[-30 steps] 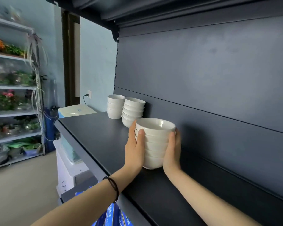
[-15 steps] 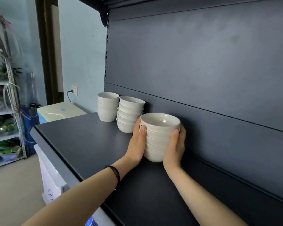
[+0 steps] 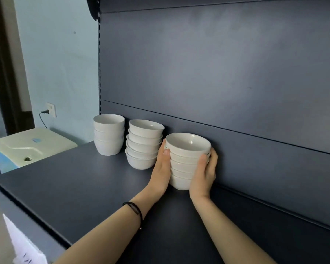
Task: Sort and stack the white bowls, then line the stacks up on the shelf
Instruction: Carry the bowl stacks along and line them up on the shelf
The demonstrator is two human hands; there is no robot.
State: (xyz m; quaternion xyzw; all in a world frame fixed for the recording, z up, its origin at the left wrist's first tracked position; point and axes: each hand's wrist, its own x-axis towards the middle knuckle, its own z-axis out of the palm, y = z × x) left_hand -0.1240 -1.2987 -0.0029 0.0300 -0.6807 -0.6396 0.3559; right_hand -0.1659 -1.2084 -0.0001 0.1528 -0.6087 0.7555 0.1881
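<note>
Your left hand (image 3: 161, 168) and right hand (image 3: 203, 175) gripping the bowl stack (image 3: 187, 149) on the shelf (image 3: 74, 183), thumbs forward, fingers (image 3: 214, 156) curled behind it and mostly hidden, second stack (image 3: 144, 147) just beyond your left fingers, contact unclear, third stack (image 3: 109, 135) farther on.

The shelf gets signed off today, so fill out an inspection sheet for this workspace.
Surface: dark grey metal shelf, no spills seen.
Job's things: three stacks of white ceramic bowls in a row along the dark back panel. These are the left stack of taller bowls, the middle stack of flared bowls, which is slightly uneven, and the right stack, which is held.
Clutter: nothing seen.
Grippers: left hand and right hand grip the right stack from opposite sides.
Cables: black cord plugged into a white wall socket.
Surroundings: pale blue wall; cream and blue appliance beyond the shelf's end.
</note>
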